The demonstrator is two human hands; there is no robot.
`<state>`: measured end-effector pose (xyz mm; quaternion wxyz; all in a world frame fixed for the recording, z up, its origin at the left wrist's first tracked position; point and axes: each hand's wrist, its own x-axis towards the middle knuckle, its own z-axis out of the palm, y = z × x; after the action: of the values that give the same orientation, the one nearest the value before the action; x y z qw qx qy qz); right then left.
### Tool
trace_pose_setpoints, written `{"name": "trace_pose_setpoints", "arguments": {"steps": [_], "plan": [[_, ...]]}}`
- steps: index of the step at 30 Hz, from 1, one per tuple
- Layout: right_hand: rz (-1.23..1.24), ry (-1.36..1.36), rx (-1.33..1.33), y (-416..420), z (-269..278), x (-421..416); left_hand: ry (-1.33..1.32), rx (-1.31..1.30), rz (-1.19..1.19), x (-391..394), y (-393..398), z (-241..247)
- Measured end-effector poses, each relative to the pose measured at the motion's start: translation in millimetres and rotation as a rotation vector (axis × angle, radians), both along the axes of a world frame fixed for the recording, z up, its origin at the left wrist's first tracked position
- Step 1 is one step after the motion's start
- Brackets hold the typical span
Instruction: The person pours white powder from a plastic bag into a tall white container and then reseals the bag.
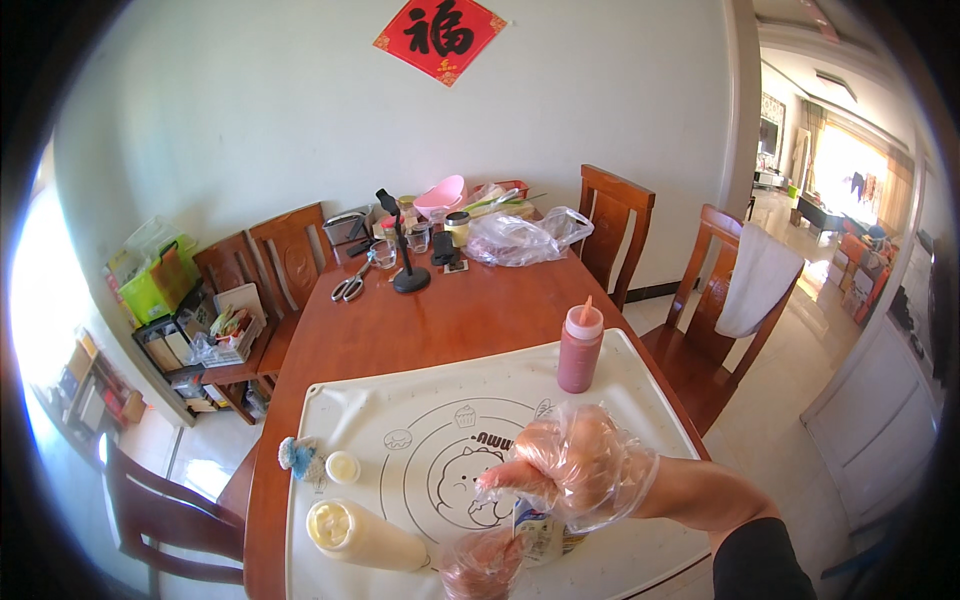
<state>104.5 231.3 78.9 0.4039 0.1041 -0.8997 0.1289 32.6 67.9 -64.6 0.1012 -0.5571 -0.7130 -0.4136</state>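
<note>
My right hand (pixel 574 469), in a clear plastic glove, is curled with the thumb stretched out to the left, above a white printed packet (pixel 538 534); its palm side is hidden. Below it my gloved left hand (pixel 484 564) is at the packet's left edge, its grip unclear. An uncapped squeeze bottle of pale cream-coloured filling (pixel 382 541) stands left of it on the white baking mat (pixel 450 390). Behind that bottle lie a white cap (pixel 343 467) and a blue and white knitted item (pixel 301 459). A squeeze bottle of pink sauce (pixel 580 352) with a pointed nozzle stands at the mat's back right.
Across the wooden table (pixel 345 337) are scissors (pixel 351 286), a black stand (pixel 411 279), glass cups (pixel 383 255), a pink bowl (pixel 441 199) and plastic bags (pixel 510 238). Wooden chairs (pixel 616 232) stand along its sides, one with a white cloth (pixel 757 277).
</note>
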Motion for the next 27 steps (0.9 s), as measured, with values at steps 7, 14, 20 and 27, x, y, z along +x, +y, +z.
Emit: {"name": "trace_pose_setpoints", "arguments": {"steps": [7, 14, 20, 27], "plan": [[0.043, -0.064, -0.077, 1.1, 6.5, 5.7, -0.298, -0.11, -0.02, 2.0, -11.6, 23.8], [-0.036, -0.118, 0.082, 0.4, 12.2, 20.8, -0.539, -0.055, -0.146, 9.4, 23.9, 90.3], [-0.06, -0.089, 0.114, -2.5, 17.5, 23.7, -0.444, 0.133, -0.211, 3.9, 31.9, 61.1], [-0.046, -0.071, 0.128, -0.2, 4.2, 22.5, -0.345, 0.079, -0.255, 8.4, 31.9, 80.5]]}}
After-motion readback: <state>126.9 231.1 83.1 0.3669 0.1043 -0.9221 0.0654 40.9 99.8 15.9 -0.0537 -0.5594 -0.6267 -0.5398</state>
